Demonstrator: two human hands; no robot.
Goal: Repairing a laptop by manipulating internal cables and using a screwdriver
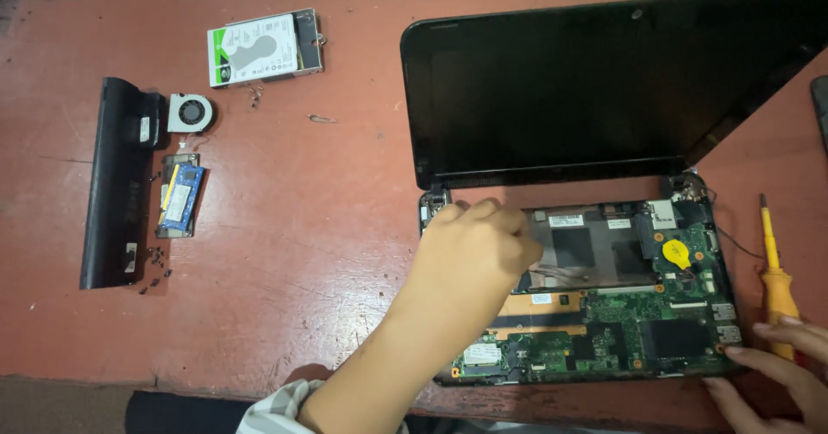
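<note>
Under the curled left hand [473,248], at the upper left of the opened laptop base [604,313], lies the spot being worked: the fingers are bunched together and pressed down near the hinge corner, but the knuckles hide whatever they pinch, so I cannot tell if anything is held. Just right of that grip sits a dark flat panel with thin wires [556,272] running across it, and past it the green circuit board [638,330] with a yellow coin cell [677,253]. Judging by looks, the board is stiff yet fragile, light, and best taken by its bare edges; the wires are soft and would tear if tugged. The base itself seems light and could slide on the red table [302,227], which the right hand [780,361] answers by resting flat, fingers spread, against its lower right corner, touching the frame and closed on nothing. A yellow screwdriver [774,274] lies just beyond those fingers. The black lid [604,80] stands open behind both hands. Well away to the left of the grip lie a hard drive [259,47], a small fan [189,112], a memory module [181,197] and a long black cover strip [116,184].
</note>
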